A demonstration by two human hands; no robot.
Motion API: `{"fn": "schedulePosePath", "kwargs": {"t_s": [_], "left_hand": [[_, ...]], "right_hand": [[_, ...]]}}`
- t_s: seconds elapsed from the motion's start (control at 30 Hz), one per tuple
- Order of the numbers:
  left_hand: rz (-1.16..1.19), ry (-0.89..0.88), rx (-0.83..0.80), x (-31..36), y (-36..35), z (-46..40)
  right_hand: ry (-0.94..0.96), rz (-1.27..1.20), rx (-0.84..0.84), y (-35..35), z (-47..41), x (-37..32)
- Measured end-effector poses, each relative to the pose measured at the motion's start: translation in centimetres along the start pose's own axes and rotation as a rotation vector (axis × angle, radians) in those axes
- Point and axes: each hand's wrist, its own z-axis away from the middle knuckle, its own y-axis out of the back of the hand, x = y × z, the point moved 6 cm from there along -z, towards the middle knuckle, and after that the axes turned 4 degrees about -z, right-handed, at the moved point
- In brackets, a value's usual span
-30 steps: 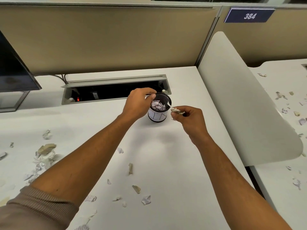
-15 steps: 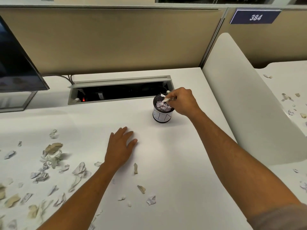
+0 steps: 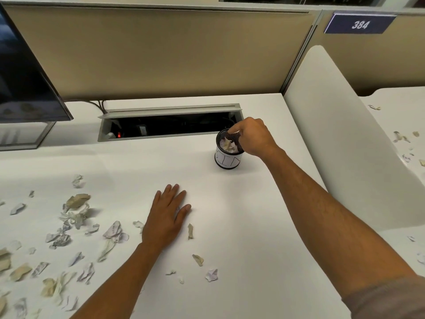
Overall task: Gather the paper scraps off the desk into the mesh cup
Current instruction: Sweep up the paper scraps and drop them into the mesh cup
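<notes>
Right hand [image 3: 251, 137] curled over the mesh cup [image 3: 228, 149], apparently gripping its rim; left hand [image 3: 169, 215] lay flat, fingers straight. Steadying the cup would prevent tipping.

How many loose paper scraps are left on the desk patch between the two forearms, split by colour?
Tan scraps: 2
White scraps: 3
Total: 5 in plain view
</notes>
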Motion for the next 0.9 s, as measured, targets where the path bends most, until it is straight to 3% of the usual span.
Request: {"fn": "schedulePosePath", "kwargs": {"t_s": [0.23, 0.5, 0.63, 0.73, 0.9], "left_hand": [[-0.028, -0.003, 0.008, -0.1, -0.2, 0.0], [-0.019, -0.007, -0.003, 0.0, -0.1, 0.1], [0.003, -0.020, -0.018, 0.1, -0.1, 0.7], [-0.011, -0.051, -0.038, 0.2, -0.1, 1.8], [-0.005, -0.094, -0.063, 0.4, -0.3, 4.3]], "right_hand": [[0.038, -0.157, 0.230, 0.0, 0.8, 0.7], [0.133, -0.277, 0.322, -3.4, 6.9, 0.8], [0.052, -0.246, 0.179, -7.7, 10.6, 2.9], [0.048, -0.174, -0.024, -11.5, 13.2, 4.1], [0.246, 0.104, -0.307, -16.6, 17.1, 2.9]]}}
